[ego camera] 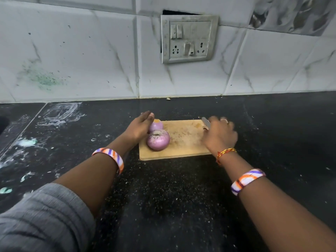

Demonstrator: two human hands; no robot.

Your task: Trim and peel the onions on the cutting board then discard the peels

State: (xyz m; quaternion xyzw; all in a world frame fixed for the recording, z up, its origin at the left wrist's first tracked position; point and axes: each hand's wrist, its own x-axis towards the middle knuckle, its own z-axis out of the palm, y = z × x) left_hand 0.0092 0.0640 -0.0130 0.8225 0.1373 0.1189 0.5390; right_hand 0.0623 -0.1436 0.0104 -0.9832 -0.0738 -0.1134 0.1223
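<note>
Two purple onions lie on the left part of a wooden cutting board [181, 150]. The nearer onion [158, 141] is the larger and shows a dark root end on top. The farther onion [156, 125] is partly hidden behind my left hand [139, 127], whose straight fingers touch its left side. My right hand [220, 135] is at the board's right edge, curled round a knife [206, 123]. Only a short piece of the blade shows, pointing away from me. The hand is slightly blurred.
The board sits on a black speckled counter [163, 197] with white smears on its left. A tiled wall with a switch and socket plate [189, 39] rises behind. Striped bangles ring both wrists, and a grey sleeve covers my left upper arm.
</note>
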